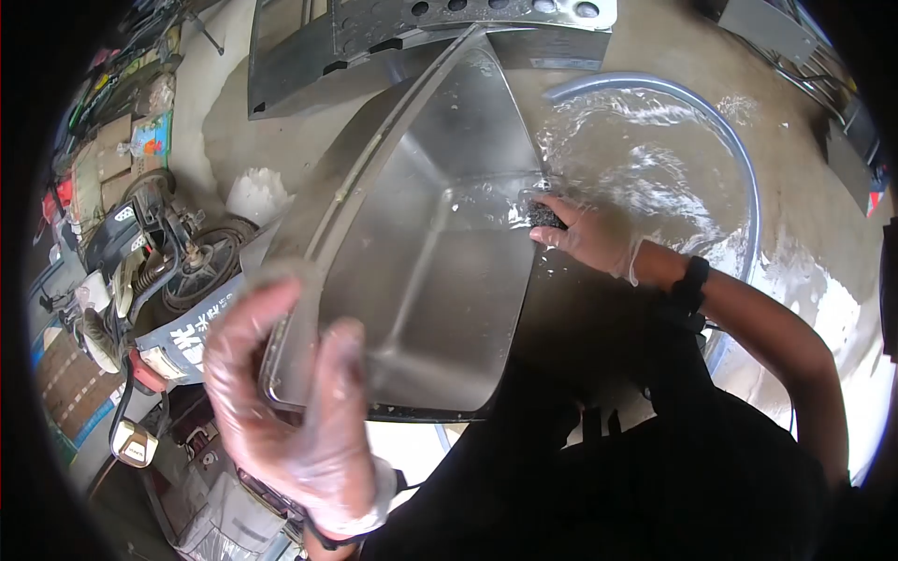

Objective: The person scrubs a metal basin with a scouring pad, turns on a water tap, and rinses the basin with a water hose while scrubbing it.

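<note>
A deep stainless steel basin (412,271) tilts in front of me, its inside wet with droplets and bits of foam. My right hand (589,237), in a clear thin glove, pinches a dark wiry scouring pad (545,214) at the basin's right rim. Water splashes around that spot. At the near left corner of the basin is my left hand (290,411), also in a clear glove. Its thumb and fingers are spread on either side of the flanged rim, the fingertips blurred; whether they touch the metal I cannot tell.
A blue-grey hose (748,187) curves across the wet floor at the right. Behind the basin stands a metal frame with a row of holes (477,9). A parked two-wheeler (178,252) and piled boxes (117,154) line the left side.
</note>
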Action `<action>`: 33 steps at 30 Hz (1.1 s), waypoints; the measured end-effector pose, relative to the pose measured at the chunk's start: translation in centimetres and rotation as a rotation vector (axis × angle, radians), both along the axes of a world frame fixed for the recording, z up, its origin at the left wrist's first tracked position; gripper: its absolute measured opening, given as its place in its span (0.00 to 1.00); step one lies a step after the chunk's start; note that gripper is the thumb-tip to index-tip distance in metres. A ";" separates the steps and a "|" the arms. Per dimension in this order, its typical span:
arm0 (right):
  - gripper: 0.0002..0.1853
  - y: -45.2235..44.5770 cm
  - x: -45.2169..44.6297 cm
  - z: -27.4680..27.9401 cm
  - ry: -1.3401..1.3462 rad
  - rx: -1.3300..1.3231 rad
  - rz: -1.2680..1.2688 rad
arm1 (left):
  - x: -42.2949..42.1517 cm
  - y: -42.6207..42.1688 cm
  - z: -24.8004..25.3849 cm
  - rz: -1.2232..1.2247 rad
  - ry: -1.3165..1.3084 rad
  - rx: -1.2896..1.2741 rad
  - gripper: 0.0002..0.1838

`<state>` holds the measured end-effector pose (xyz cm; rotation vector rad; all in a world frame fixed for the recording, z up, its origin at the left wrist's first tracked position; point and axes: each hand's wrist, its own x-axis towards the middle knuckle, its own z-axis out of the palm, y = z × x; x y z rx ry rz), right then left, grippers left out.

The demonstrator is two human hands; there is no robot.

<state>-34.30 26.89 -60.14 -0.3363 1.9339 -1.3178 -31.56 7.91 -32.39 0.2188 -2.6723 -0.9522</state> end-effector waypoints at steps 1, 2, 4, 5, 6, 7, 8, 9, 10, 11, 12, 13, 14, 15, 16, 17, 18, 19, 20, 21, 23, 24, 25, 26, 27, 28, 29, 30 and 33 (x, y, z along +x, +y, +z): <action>0.33 -0.1 0.3 -0.3 0.002 -0.027 -0.022 | 0.8 -0.3 -0.3 -0.030 0.043 -0.196 0.25; 0.33 -0.3 0.6 -0.7 0.047 -0.027 -0.024 | 1.7 -0.7 -0.7 -0.059 0.085 -0.389 0.25; 0.33 -0.8 1.3 -1.4 0.132 -0.027 -0.030 | 2.9 -1.6 -1.4 -0.186 0.157 -0.324 0.22; 0.33 -1.1 1.7 -1.7 0.125 -0.055 -0.055 | 3.4 -2.0 -1.3 -0.275 0.164 -0.336 0.23; 0.33 -1.6 2.0 -1.4 0.118 -0.085 -0.081 | 3.6 -2.4 -0.9 -0.342 0.131 -0.326 0.23; 0.33 -2.1 2.1 -1.2 0.115 -0.116 -0.106 | 4.0 -2.6 -0.4 -0.385 0.079 -0.313 0.24; 0.33 -2.4 2.2 -1.0 0.093 -0.109 -0.110 | 4.0 -3.0 0.1 -0.418 0.048 -0.304 0.25; 0.33 -2.7 2.0 0.0 0.071 -0.104 -0.113 | 4.3 -3.2 0.5 -0.452 0.007 -0.291 0.26; 0.32 -3.3 2.2 -1.4 0.160 -0.071 -0.054 | 4.2 -3.3 0.6 -0.486 0.003 -0.287 0.27; 0.31 -3.9 2.2 -2.5 0.252 -0.037 0.001 | 4.1 -3.4 0.7 -0.520 -0.002 -0.283 0.27; 0.31 -4.5 2.4 -3.7 0.345 -0.003 0.051 | 3.5 -3.4 0.9 -0.565 -0.015 -0.283 0.24; 0.30 -5.2 2.5 -5.4 0.618 0.056 0.119 | 3.1 -3.0 1.3 -0.625 -0.028 -0.299 0.22; 0.30 -4.1 2.8 -6.9 0.589 0.052 0.139 | 2.6 -2.4 1.6 -0.690 -0.041 -0.319 0.19; 0.30 -2.9 2.1 -5.7 0.518 0.033 0.147 | 2.6 -2.0 1.5 -0.747 -0.060 -0.332 0.17; 0.30 -1.9 1.8 -4.4 0.460 0.024 0.148 | 3.9 -2.2 0.9 -0.679 -0.050 -0.283 0.14; 0.30 -0.7 1.6 -3.4 0.430 0.022 0.159 | 3.1 -1.7 1.1 -0.758 -0.035 -0.307 0.11; 0.30 0.5 1.2 -2.4 0.405 0.020 0.159 | 2.2 -1.2 1.2 -0.839 -0.019 -0.328 0.09; 0.30 1.5 0.9 -1.7 0.388 0.019 0.158 | 1.4 -0.7 1.3 -0.919 -0.003 -0.347 0.08; 0.30 2.2 0.7 -1.3 0.372 0.019 0.156 | 1.4 -0.2 1.3 -0.839 -0.094 -0.195 0.07; 0.30 2.8 0.6 -0.9 0.361 0.019 0.152 | 1.5 0.4 1.3 -0.749 -0.168 -0.038 0.07; 0.30 3.9 0.5 -0.3 0.337 0.016 0.143 | 0.7 0.1 1.9 -0.737 -0.404 0.175 0.07; 0.30 4.4 0.4 -0.2 0.327 0.013 0.137 | 0.6 0.1 1.9 -0.730 -0.452 0.247 0.08; 0.30 4.9 0.3 0.0 0.315 0.010 0.129 | 1.7 -0.4 0.9 -0.733 -0.362 0.253 0.09; 0.30 5.1 0.3 0.1 0.305 0.010 0.121 | 2.6 -0.8 0.2 -0.780 -0.286 0.197 0.10; 0.30 5.5 0.1 0.4 0.293 0.006 0.116 | 3.5 -1.1 -0.6 -0.821 -0.206 0.138 0.12; 0.30 5.6 0.0 0.5 0.286 0.002 0.109 | 4.3 -1.5 -1.4 -0.857 -0.123 0.080 0.13; 0.30 5.7 -0.2 0.5 0.276 -0.005 0.104 | 5.3 -2.3 -2.7 -0.900 -0.032 0.060 0.13; 0.30 5.7 -0.3 0.6 0.262 -0.007 0.097 | 5.3 -2.9 -2.6 -0.898 -0.089 -0.059 0.12; 0.30 5.5 -0.9 0.8 0.230 -0.025 0.090 | 5.6 -4.8 -2.8 -0.820 -0.223 -0.385 0.13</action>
